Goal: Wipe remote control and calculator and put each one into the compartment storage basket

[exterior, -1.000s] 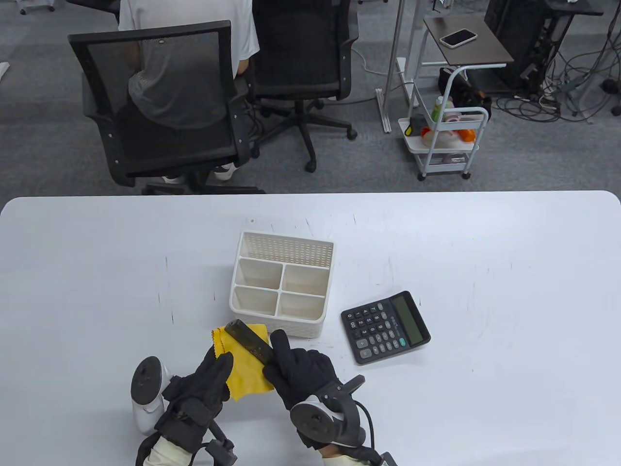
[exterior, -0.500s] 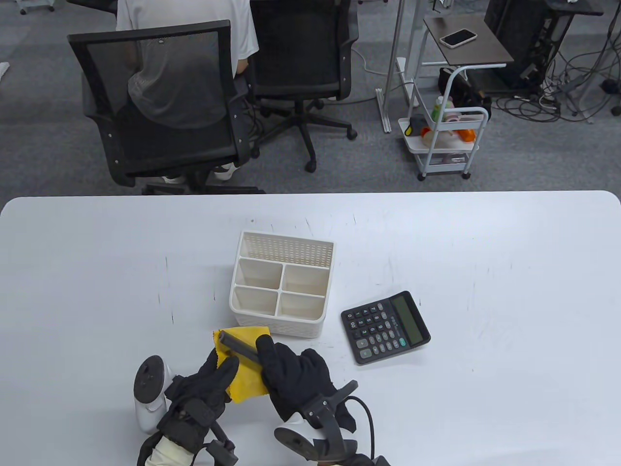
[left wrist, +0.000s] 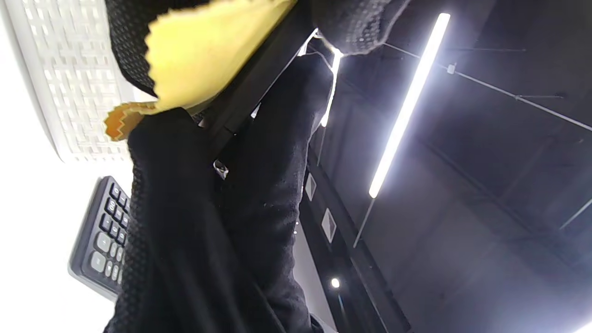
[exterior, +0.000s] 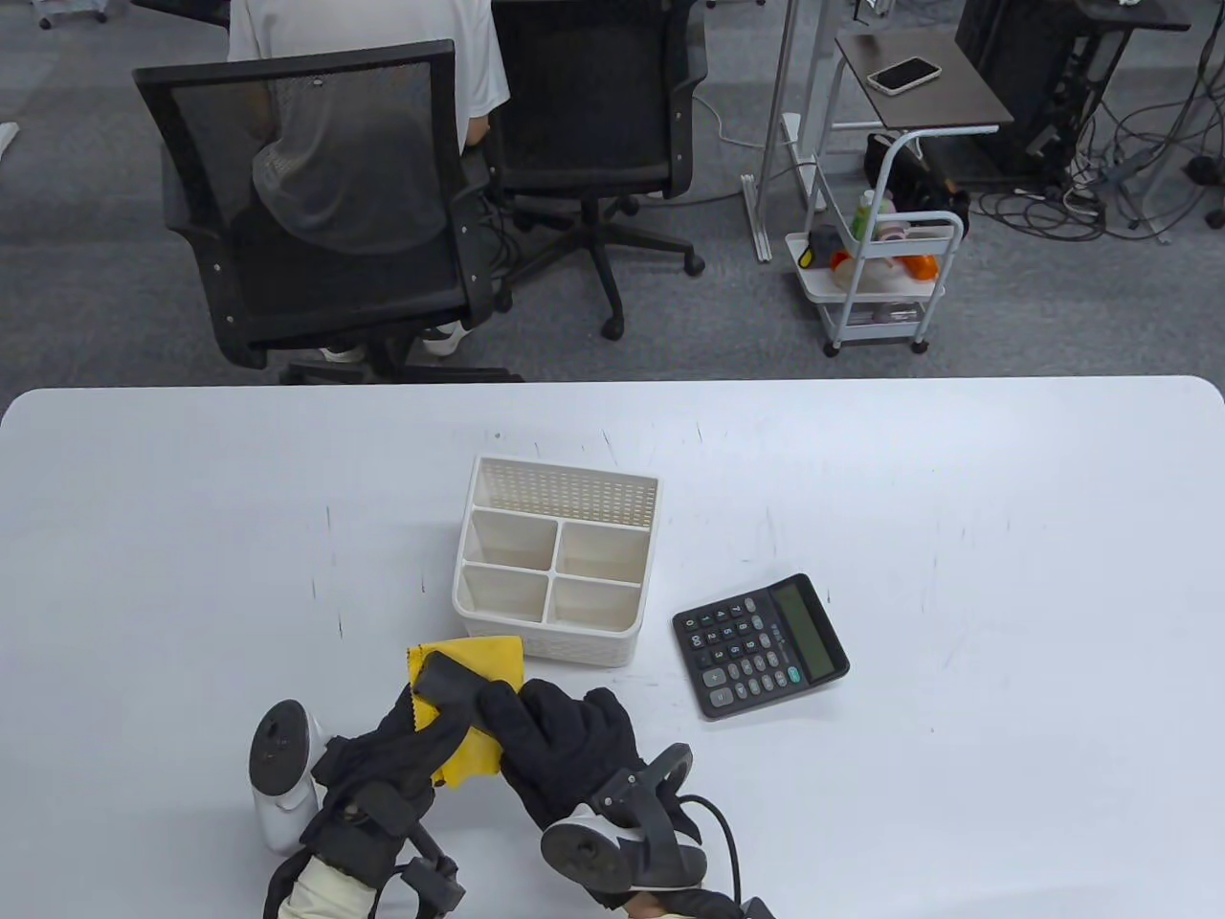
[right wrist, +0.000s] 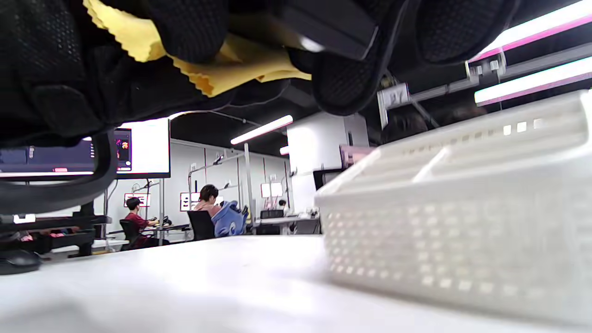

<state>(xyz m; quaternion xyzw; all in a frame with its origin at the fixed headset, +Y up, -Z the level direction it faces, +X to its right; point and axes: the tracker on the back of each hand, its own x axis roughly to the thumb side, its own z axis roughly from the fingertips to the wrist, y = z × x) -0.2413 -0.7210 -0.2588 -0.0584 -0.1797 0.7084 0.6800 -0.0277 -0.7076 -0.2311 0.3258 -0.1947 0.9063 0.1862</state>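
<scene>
Table view: right hand point(exterior: 565, 737) grips remote point(exterior: 450, 682), left hand point(exterior: 421, 742) holds cloth point(exterior: 474, 661); right wrist view adds basket point(right wrist: 462, 217) wall.

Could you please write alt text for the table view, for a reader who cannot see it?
Two gloved hands at the white table's near edge hold a dark remote control against a yellow cloth: left hand under the cloth, right hand gripping the remote. Behind them stands an empty white compartment basket, with a black calculator to its right.
</scene>
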